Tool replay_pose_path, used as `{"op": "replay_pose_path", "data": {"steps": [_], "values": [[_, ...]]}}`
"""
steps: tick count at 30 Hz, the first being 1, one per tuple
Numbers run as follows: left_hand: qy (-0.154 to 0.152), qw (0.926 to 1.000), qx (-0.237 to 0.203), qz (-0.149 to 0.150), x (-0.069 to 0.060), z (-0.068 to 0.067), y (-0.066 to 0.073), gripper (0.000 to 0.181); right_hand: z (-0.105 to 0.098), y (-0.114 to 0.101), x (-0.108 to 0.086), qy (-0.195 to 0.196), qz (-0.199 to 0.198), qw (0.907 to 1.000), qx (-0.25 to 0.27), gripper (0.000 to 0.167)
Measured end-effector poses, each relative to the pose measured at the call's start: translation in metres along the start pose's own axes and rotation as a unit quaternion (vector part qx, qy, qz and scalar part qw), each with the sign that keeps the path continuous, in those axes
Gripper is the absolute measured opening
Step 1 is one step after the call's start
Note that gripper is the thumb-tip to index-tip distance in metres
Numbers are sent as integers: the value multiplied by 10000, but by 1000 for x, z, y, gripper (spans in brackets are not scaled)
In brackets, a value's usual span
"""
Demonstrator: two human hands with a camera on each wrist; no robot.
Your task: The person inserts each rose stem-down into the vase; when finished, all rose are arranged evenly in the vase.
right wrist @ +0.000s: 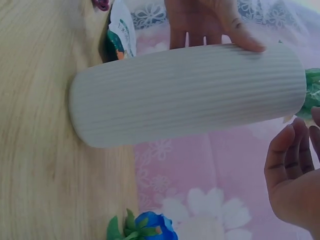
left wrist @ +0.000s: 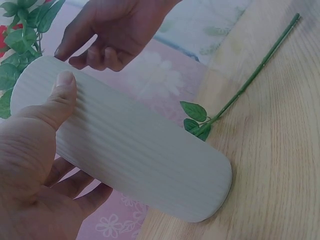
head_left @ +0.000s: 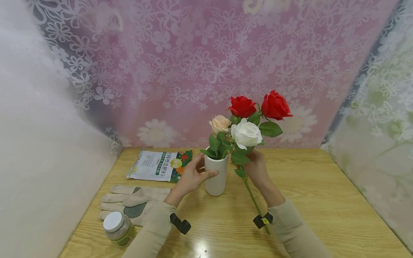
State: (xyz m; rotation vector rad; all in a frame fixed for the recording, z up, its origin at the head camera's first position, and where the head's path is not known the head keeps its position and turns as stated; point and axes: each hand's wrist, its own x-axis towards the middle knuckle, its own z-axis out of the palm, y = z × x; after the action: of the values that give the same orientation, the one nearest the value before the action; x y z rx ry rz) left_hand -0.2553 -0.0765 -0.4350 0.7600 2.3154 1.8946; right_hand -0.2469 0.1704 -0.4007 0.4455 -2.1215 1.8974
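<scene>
My left hand (head_left: 193, 175) grips the ribbed white vase (head_left: 217, 177), its thumb across the front and its fingers round the far side. Stems of a peach rose (head_left: 220, 124) go into the vase. A white rose (head_left: 246, 134) and two red roses (head_left: 242, 106) lean over its right side. My right hand (head_left: 257, 168) is close to the rim under these blooms, fingers bent; its fingertips are partly hidden. In the right wrist view a blue rose (right wrist: 156, 227) appears low on the table's far side. A green stem (head_left: 255, 199) runs along the table below the right hand.
A printed packet (head_left: 155, 165) lies at the back left. Before it are pale work gloves (head_left: 135, 204) and a white-lidded jar (head_left: 119, 229). A pink floral backdrop (head_left: 180, 71) rises behind the wooden table (head_left: 326, 200), with pale sheets at both sides.
</scene>
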Motion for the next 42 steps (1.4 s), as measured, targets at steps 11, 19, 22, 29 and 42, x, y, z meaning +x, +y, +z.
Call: {"op": "replay_pose_path", "data": {"steps": [11, 19, 22, 29, 42], "values": [[49, 10000, 55, 1, 1, -1, -1, 76, 0, 9, -8, -623, 331, 9975, 57, 13], [74, 9999, 104, -49, -1, -2, 0, 77, 16, -4, 5, 271, 266, 9975, -596, 31], [48, 10000, 66, -52, -1, -2, -2, 80, 25, -7, 10, 554, 426, 9953, -675, 37], [11, 9999, 42, 126, 0, -1, -4, 82, 40, -14, 15, 924, 405, 9929, -633, 33], [-4, 9998, 45, 182, 1, 1, -3, 81, 52, -20, 15, 1655, 257, 9859, -24, 40]]}}
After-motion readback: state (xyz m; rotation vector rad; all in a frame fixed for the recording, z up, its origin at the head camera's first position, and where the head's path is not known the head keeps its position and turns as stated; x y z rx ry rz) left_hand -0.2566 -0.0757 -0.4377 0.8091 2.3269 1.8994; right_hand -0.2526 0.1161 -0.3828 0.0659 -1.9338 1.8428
